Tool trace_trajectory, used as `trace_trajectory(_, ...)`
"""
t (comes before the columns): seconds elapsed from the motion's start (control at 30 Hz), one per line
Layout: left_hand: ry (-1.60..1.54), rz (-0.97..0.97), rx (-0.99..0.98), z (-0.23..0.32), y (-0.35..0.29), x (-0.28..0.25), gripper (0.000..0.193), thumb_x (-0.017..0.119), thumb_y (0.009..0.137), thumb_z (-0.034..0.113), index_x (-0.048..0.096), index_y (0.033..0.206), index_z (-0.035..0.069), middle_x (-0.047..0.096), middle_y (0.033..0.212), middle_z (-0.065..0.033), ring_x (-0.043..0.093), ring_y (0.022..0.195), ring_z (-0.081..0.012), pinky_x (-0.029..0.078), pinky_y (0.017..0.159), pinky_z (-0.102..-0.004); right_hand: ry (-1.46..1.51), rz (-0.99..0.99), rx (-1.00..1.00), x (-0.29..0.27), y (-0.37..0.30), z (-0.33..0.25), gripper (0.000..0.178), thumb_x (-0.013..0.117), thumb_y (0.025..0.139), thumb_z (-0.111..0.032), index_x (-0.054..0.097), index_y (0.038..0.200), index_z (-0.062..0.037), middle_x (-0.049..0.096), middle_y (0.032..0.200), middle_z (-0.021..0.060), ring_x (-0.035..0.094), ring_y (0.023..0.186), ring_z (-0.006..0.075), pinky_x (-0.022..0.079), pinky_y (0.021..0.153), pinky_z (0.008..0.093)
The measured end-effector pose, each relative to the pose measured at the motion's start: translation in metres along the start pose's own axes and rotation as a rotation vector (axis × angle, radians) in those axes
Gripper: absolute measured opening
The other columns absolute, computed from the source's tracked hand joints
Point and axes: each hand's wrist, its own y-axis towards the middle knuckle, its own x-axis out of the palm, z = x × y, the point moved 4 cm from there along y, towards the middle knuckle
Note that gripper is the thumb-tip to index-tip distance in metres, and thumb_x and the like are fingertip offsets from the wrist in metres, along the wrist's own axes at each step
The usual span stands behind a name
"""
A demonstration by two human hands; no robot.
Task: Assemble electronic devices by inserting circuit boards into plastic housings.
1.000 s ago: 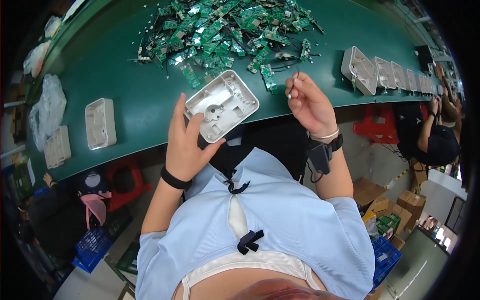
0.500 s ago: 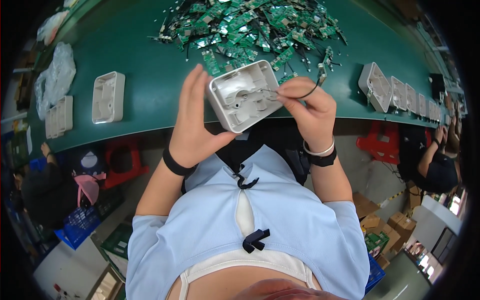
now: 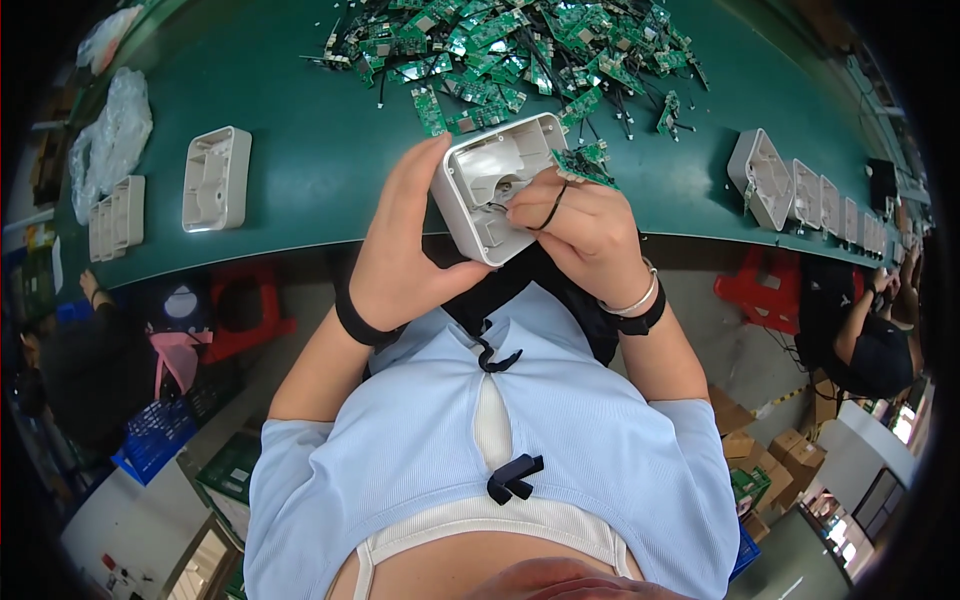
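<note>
Left hand (image 3: 405,240) grips left side of white plastic housing (image 3: 462,213), some fingers hidden. Beyond housing: circuit-board pile (image 3: 497,28), top cut off. Over housing's right side: right hand (image 3: 588,222) pinching black cable (image 3: 556,204), end obscured; green circuit board (image 3: 585,163) beside rim.

The white housing (image 3: 488,165) is flanked by two hands. Its left wall is braced by the left hand (image 3: 402,238), with the fingers stretched upward and the thumb spread toward its lower corner. Over its right wall the right hand (image 3: 595,225) is placed, fingers curled inward and pinched together. The left forearm (image 3: 325,368) and right forearm (image 3: 672,355) are angled toward it from below.
</note>
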Motion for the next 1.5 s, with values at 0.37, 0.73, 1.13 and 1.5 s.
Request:
trace_trajectory(0.37,-0.218,0.068,-0.019,-0.009,-0.011,0.015,0.11,0.089,0.067,0.007,0.031,0.161,0.004,0.036,0.159,-0.0207,0.043,0.147,-0.039,0.046,0.115,-0.0464,-0.073,0.096,0.126,0.01,0.003,-0.018,0.019,0.078,0.077,0.007,0.074,0.094,-0.0017,0.076,0.091,0.0069,0.071,0.079,0.0266,0.056,0.068,0.0363)
trace_trajectory(0.73,-0.3,-0.007,-0.058,-0.007,-0.015,0.018,0.112,0.086,0.074,0.001,0.022,0.165,0.009,0.023,0.166,-0.0163,0.042,0.15,-0.0303,0.051,0.113,-0.0446,0.039,0.116,0.294,0.019,-0.006,-0.019,0.019,0.08,0.079,0.005,0.074,0.095,-0.0014,0.074,0.09,0.0076,0.069,0.075,0.0247,0.055,0.065,0.0338)
trace_trajectory(1.13,-0.245,0.023,-0.003,-0.006,-0.013,0.017,0.107,0.086,0.069,-0.003,0.031,0.161,0.007,0.031,0.164,-0.0198,0.047,0.145,-0.0374,0.057,0.104,-0.0417,-0.211,0.028,0.235,0.014,0.001,-0.032,0.016,0.08,0.082,0.001,0.075,0.097,-0.0021,0.07,0.086,0.0081,0.066,0.074,0.0283,0.052,0.063,0.0347)
trace_trajectory(1.5,-0.401,-0.017,-0.197,-0.017,-0.016,0.019,0.11,0.087,0.07,-0.001,0.029,0.163,0.007,0.034,0.164,-0.0201,0.067,0.123,-0.0308,0.062,0.091,-0.0358,-0.213,0.274,0.496,-0.017,-0.009,0.0,0.02,0.08,0.09,-0.003,0.074,0.109,-0.0025,0.071,0.101,0.0085,0.062,0.082,0.0132,0.047,0.062,0.0262)
